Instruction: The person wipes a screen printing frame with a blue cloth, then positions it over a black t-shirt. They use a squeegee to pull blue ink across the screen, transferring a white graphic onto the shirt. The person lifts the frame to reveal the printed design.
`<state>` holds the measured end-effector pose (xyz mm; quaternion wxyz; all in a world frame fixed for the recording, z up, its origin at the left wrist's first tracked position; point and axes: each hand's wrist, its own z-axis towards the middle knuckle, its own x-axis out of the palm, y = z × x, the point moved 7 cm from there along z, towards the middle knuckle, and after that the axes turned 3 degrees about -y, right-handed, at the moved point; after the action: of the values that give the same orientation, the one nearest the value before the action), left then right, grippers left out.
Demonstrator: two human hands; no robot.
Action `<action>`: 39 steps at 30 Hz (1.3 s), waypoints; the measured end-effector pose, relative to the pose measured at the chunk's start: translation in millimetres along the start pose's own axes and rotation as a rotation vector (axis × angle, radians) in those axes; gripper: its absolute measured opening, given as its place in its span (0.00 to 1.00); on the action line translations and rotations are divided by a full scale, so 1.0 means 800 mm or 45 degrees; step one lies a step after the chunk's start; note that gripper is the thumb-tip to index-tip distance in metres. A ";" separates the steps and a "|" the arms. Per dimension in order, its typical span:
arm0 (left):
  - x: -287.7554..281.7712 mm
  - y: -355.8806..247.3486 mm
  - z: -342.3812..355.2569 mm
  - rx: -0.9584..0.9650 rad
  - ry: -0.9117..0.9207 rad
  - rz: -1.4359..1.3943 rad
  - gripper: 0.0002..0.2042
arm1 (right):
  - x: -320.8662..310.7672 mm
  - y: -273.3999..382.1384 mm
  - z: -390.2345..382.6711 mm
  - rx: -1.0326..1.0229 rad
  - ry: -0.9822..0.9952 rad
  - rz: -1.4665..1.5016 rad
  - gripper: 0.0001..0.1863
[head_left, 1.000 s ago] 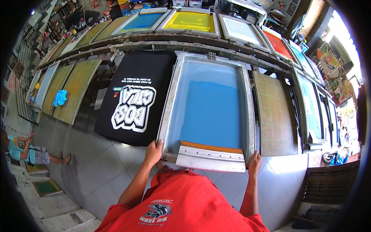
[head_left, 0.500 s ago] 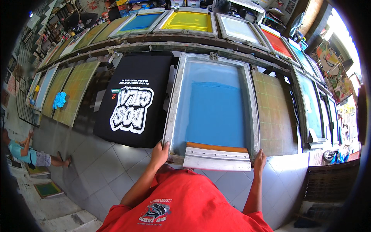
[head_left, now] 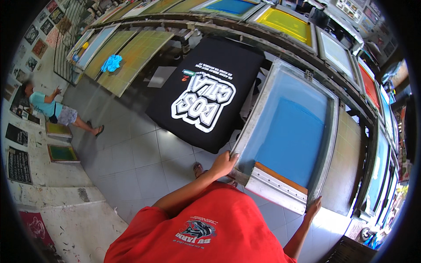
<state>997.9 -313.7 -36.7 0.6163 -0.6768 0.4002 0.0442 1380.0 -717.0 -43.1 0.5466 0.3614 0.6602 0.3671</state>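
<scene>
My left hand is closed around the lower left corner of a silk-screen frame. At its lower right corner, my right hand grips the same frame. Blue mesh fills the frame. Across its near end lies a pale metal squeegee with an orange-brown blade, apart from both hands. To the left, a black T-shirt is spread on a board, with white lettering that appears upside down from here. The frame's far end meets a hinge clamp on the rail.
More screens stand along the far rail, including a yellow one. Bare boards flank the shirt and frame; a crumpled blue cloth or glove lies on one at left. Another person stands at far left on the tiled floor.
The view has turned, so the shirt and frame appear tilted and the frame sits farther right. Both hands still hold the frame's near corners, and the squeegee stays at its near end.
</scene>
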 end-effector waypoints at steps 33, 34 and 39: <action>0.022 0.041 0.014 0.123 0.796 -0.503 0.19 | -0.028 0.053 -0.206 -0.201 -0.168 -0.744 0.28; 0.025 0.043 0.011 0.050 0.768 -0.569 0.19 | -0.035 0.044 -0.197 -0.161 -0.128 -0.706 0.28; 0.008 0.022 0.005 0.188 0.265 -0.400 0.17 | -0.060 0.016 -0.144 -0.175 -0.148 -0.443 0.27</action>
<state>993.5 -312.1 -54.7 0.6187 -0.6849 0.3534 -0.1523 1274.5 -763.4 5.7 0.6623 0.2242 0.6534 0.2901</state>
